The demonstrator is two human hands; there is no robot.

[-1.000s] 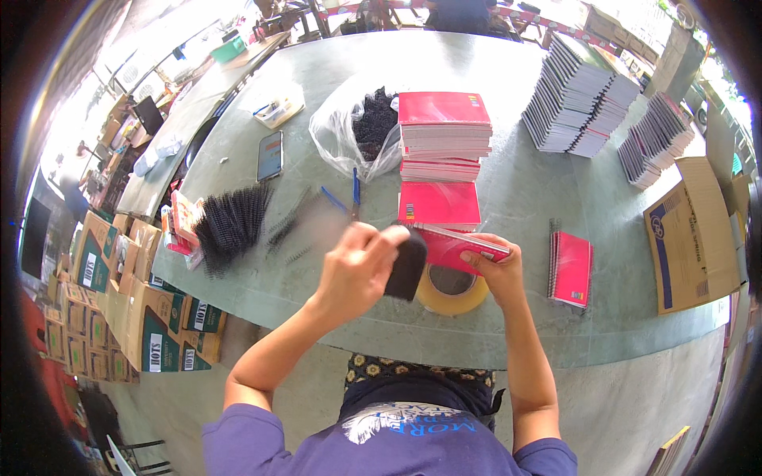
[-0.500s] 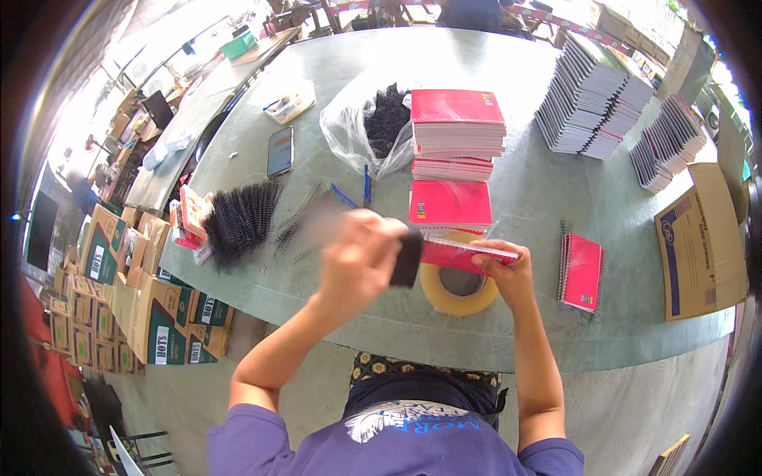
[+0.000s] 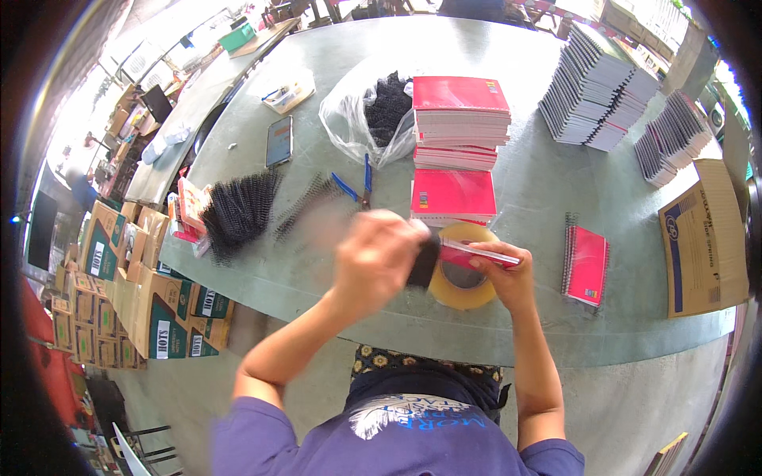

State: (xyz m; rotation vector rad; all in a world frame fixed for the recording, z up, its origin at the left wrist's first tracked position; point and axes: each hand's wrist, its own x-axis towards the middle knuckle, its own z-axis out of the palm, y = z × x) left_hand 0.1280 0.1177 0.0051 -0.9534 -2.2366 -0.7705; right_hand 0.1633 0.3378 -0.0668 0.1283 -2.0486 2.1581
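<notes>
Red notebook [image 3: 456, 255] is held edge-up above a roll of tape [image 3: 467, 299], its near end gripped by the right hand [image 3: 506, 276], thumb pressed on top; the left hand [image 3: 379, 255] is blurred, its fingers curled beside a black piece [image 3: 424, 263] at the notebook's other end; whether that piece is gripped cannot be told; blue-handled pliers [image 3: 367, 184] and stacked red notebooks [image 3: 454, 192] are seen beyond.

My right hand [image 3: 508, 275] grips a red notebook [image 3: 458, 254] over a tape roll [image 3: 459, 301]; my left hand [image 3: 376, 255], blurred, is at a black piece [image 3: 425, 264] by the notebook's left end.
</notes>
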